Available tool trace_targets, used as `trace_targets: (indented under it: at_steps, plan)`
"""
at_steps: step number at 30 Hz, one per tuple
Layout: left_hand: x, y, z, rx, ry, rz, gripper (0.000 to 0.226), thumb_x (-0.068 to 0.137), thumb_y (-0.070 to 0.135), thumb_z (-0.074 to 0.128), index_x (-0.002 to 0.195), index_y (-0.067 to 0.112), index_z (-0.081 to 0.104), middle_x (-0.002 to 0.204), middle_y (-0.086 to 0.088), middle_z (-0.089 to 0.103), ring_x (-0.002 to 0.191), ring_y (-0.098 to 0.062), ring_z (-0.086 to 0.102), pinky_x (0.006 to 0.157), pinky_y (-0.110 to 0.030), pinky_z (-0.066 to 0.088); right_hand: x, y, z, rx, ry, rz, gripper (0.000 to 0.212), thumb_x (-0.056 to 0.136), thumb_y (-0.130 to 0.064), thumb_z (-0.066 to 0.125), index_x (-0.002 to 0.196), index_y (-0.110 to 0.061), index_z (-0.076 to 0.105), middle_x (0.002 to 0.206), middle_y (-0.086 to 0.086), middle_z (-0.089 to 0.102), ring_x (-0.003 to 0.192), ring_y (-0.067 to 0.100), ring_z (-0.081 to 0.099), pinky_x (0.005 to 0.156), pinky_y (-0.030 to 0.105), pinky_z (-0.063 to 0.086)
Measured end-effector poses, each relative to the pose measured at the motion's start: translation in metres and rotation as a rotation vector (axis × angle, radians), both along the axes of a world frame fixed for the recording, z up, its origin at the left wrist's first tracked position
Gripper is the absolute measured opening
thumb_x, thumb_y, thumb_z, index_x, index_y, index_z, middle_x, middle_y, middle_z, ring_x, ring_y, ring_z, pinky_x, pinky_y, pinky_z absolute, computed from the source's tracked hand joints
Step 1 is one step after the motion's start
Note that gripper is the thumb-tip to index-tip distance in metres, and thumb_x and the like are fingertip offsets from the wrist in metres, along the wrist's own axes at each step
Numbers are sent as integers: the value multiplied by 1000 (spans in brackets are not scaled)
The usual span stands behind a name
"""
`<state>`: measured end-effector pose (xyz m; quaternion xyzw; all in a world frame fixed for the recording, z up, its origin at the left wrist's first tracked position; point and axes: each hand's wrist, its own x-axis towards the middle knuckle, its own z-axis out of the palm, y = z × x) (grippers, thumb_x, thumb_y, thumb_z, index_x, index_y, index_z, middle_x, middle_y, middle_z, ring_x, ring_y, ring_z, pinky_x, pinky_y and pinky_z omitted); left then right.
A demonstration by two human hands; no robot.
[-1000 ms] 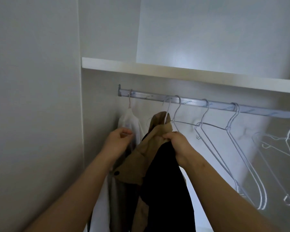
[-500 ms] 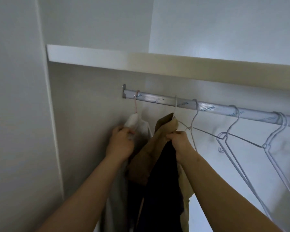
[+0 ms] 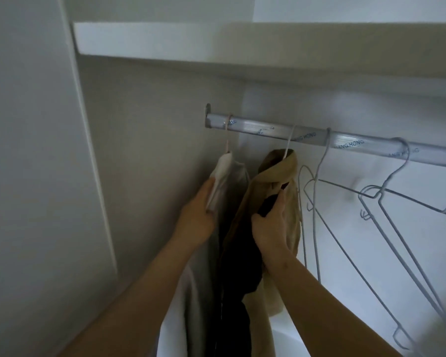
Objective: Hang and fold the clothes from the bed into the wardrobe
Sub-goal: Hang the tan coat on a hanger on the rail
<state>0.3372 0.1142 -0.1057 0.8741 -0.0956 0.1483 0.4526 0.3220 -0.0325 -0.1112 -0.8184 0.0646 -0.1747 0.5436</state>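
Note:
A metal rail runs across the wardrobe under a shelf. At its left end hangs a white garment on a pink hanger. My left hand holds the shoulder of that white garment. Next to it a tan garment with a black lining hangs on a white hanger hooked over the rail. My right hand grips the tan garment's front edge where tan and black cloth meet.
Several bare wire hangers hang on the rail to the right. The wardrobe's side wall is close on the left, and the shelf sits just above the rail.
The view has come closer and tilted up. My right hand has slid down from the tan garment's collar to its front edge. My left hand has shifted onto the white garment's shoulder.

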Motion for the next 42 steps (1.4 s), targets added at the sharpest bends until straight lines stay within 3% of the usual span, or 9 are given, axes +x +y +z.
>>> trace_targets:
  at_steps: [2,7,15,18,24,29,32,38,42]
  plan:
    - [-5,2,-3,22,-3,11,69,88,-2,44,146,29,24,147,-1,38,130,-24,42,90,-11,26,-6,2,-2,32,-10,10,76,89,-3,46,149,-25,6,133,1,44,83,4,49,75,14,46]
    - [-19,6,-15,26,5,9,61,93,3,40,146,30,24,144,-7,43,125,-28,47,97,-25,36,-24,12,-6,22,67,-37,64,94,-13,44,148,-25,13,80,-21,39,63,1,43,47,8,35]
    - [-60,16,-47,-84,94,-53,66,96,12,39,144,45,9,144,-7,42,125,-26,47,104,-34,37,-67,40,-27,-60,132,-52,57,96,-22,37,148,-26,14,99,-9,49,74,7,52,61,17,44]
    - [-76,21,-55,-209,118,-17,57,95,10,40,144,37,28,137,-5,49,116,-19,51,89,-12,36,-82,49,-36,-83,179,-43,47,97,-28,34,143,-23,28,127,5,53,106,25,57,95,44,47]
    - [-121,35,-56,-334,80,-3,36,91,9,50,118,30,57,105,12,63,96,-8,58,65,-2,40,-113,54,-47,-38,200,-36,53,96,-31,40,146,-26,25,147,-1,36,130,23,40,111,45,33]
    - [-168,42,-72,-403,124,66,26,87,12,58,103,33,58,100,17,59,92,0,55,71,-5,35,-166,66,-75,225,217,-23,60,88,-15,47,143,-32,29,134,-7,48,102,14,60,84,33,55]
    - [-208,32,-95,-367,304,39,25,88,14,57,86,39,55,87,19,57,78,3,53,66,-12,37,-219,54,-99,284,328,-65,41,86,-12,45,126,-19,47,89,-3,60,60,8,57,50,19,47]
    - [-315,-5,-154,-246,712,-124,15,90,18,54,92,32,60,95,4,63,97,-17,60,90,-34,48,-350,17,-152,451,549,-243,21,90,-12,46,110,-20,49,85,-8,50,72,7,50,65,21,42]
    - [-397,-20,-188,-190,908,-192,14,91,16,54,103,20,60,90,3,62,82,-11,61,68,-22,46,-442,13,-189,632,633,-369,27,90,-11,50,116,-14,54,93,0,55,80,15,51,62,22,37]
